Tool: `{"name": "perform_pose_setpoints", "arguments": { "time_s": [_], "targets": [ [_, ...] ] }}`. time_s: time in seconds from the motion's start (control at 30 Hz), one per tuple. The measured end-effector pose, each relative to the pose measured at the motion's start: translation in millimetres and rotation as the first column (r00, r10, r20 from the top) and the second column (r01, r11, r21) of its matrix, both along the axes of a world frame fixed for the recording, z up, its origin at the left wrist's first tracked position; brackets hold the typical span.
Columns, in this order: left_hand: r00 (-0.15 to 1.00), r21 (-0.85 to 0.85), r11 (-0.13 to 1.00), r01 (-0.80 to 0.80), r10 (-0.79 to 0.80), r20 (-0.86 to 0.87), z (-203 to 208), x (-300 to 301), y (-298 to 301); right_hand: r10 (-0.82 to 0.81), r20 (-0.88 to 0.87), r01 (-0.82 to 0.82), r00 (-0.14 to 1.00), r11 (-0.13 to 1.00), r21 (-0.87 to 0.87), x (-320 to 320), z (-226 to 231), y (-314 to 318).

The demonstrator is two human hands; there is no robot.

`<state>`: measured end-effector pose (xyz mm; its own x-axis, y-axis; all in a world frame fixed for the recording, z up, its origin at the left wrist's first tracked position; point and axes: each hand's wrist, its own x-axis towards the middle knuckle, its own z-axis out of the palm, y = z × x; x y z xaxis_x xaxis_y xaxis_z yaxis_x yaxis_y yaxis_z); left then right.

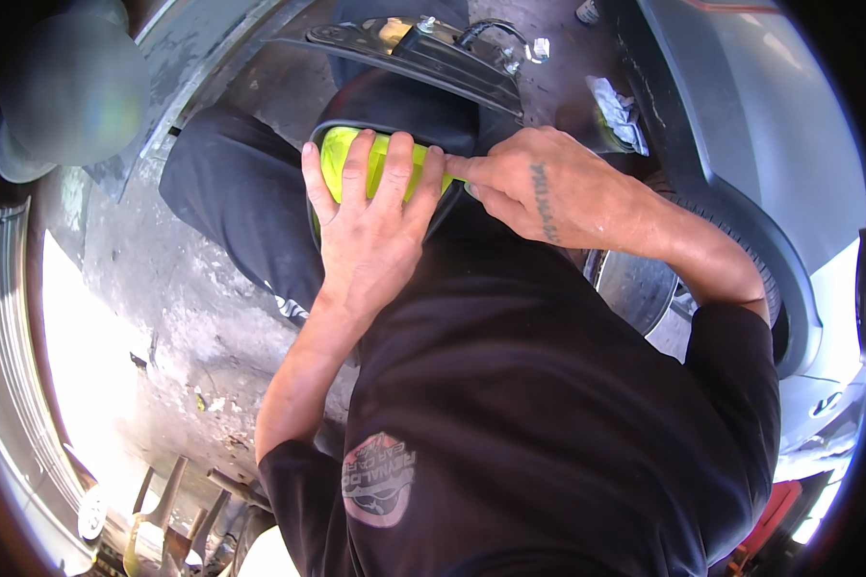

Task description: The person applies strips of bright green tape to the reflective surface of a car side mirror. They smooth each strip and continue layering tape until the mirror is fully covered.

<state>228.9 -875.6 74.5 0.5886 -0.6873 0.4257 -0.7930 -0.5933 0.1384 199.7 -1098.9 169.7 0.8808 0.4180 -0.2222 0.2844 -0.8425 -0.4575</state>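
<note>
A black car side mirror [404, 99] rests across my lap, its mounting base at the far side. A bright yellow-green piece [335, 159] fills its near opening; whether it is a sheet or a rigid panel I cannot tell. My left hand [370, 216] lies over this piece, fingers spread and fingertips pressing on it. At the right edge, my right hand [558, 188] is closed in a pinch, with a thin bit of yellow-green showing by its thumb and forefinger. The fingers partly hide what they grip.
From the mirror's base runs a cable with a pale connector [541, 50]. A car body panel [789, 106] and tyre [741, 216] stand close on the right. Crumpled white material [618, 115] lies beyond my right hand. Metal stands [168, 519] are at lower left on the stained floor [202, 356].
</note>
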Motion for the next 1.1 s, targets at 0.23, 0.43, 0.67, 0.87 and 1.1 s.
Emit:
{"name": "perform_pose_setpoints", "arguments": {
  "time_s": [0.23,0.43,0.67,0.87,1.1],
  "targets": [
    [0.999,-0.031,0.999,0.035,-0.035,0.015,-11.1,10.9,6.6,-0.110,0.016,0.099,0.994,0.942,0.322,-15.1,-14.1,-21.1],
    [1.000,0.023,1.000,0.018,-0.017,-0.026,-3.6,8.0,8.3,-0.127,-0.021,0.128,0.992,0.955,0.266,-24.0,-16.8,-12.4],
    [0.999,0.079,0.997,0.017,-0.014,-0.040,4.3,8.0,8.8,-0.168,0.033,0.157,0.985,0.963,0.219,-31.4,-26.0,-2.7],
    [0.999,0.090,0.995,0.033,-0.031,-0.016,6.0,9.4,9.5,-0.203,-0.001,0.198,0.979,0.956,0.219,-38.8,-34.2,5.8],
    [0.998,0.188,0.980,0.058,-0.058,-0.007,13.3,3.3,9.6,-0.232,-0.059,0.236,0.971,0.887,0.397,-45.1,-46.8,5.5]
  ]
}}
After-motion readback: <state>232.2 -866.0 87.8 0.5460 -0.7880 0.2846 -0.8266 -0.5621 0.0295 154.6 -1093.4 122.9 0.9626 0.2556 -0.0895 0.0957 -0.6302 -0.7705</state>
